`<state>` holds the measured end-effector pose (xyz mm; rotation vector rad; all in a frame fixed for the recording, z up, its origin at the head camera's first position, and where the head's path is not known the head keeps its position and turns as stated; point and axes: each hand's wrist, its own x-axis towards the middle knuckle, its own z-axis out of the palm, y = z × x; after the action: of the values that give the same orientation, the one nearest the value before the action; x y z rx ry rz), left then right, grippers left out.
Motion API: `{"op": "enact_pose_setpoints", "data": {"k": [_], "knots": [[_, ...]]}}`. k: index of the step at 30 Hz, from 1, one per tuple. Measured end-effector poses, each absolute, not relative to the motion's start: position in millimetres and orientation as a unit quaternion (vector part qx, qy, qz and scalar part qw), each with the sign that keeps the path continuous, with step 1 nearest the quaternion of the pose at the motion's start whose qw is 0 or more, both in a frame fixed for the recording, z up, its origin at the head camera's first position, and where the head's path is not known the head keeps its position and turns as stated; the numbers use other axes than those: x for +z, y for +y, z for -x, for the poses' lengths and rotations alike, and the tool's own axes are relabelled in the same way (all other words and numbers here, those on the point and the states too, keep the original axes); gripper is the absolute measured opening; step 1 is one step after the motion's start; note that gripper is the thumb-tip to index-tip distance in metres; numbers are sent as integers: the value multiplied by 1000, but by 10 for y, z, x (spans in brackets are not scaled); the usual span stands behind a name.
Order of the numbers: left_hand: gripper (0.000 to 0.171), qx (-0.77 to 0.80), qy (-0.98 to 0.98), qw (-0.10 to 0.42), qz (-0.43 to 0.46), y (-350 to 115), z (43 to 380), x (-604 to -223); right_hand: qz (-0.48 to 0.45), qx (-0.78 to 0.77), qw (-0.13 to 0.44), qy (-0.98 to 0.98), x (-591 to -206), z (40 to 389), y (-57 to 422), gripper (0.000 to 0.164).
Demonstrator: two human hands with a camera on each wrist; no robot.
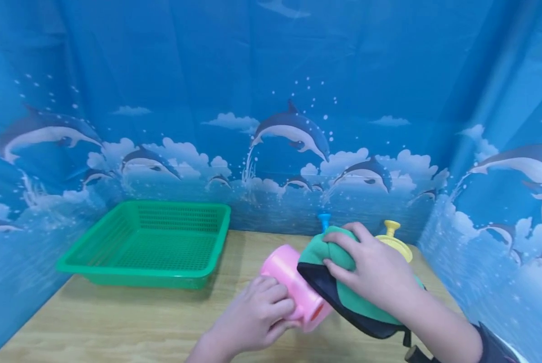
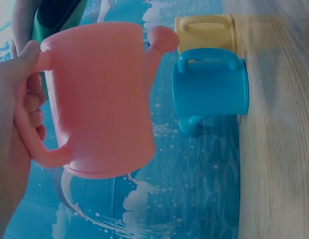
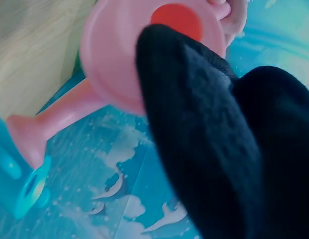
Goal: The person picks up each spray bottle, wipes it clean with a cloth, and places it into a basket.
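Note:
My left hand (image 1: pixel 252 315) grips the handle of a pink watering can (image 1: pixel 289 275), which is held up and tilted. In the right wrist view, a round red-orange opening shows in the can's pale pink top, and its spout points toward the blue can. Close beside the pink can, my right hand (image 1: pixel 375 267) holds a green and black fabric piece (image 1: pixel 316 249), its fingers bent over the green side. Dark, fuzzy material (image 3: pixel 204 134) fills much of the right wrist view and overlaps the can's top there. What kind of fabric article it is, I cannot tell.
A blue watering can (image 2: pixel 211 94) and a yellow watering can (image 2: pixel 206 37) stand on the wooden table at the back right, partly hidden behind my right hand in the head view. A green plastic basket (image 1: pixel 139 275) sits at the left. A dolphin-print curtain (image 1: pixel 198 75) surrounds the table.

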<state>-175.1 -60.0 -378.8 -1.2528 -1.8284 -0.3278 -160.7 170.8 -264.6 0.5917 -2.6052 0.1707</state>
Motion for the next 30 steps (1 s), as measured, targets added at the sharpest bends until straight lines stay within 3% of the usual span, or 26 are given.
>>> {"op": "enact_pose_setpoints", "data": {"k": [18, 30], "knots": [[31, -130, -718, 484, 483, -567, 1762, -3773, -290, -35, 270, -917, -2733, 1551, 1554, 39], [26, -105, -712, 497, 485, -519, 1765, -3811, -252, -31, 210, -944, -2719, 1637, 1383, 39]]}}
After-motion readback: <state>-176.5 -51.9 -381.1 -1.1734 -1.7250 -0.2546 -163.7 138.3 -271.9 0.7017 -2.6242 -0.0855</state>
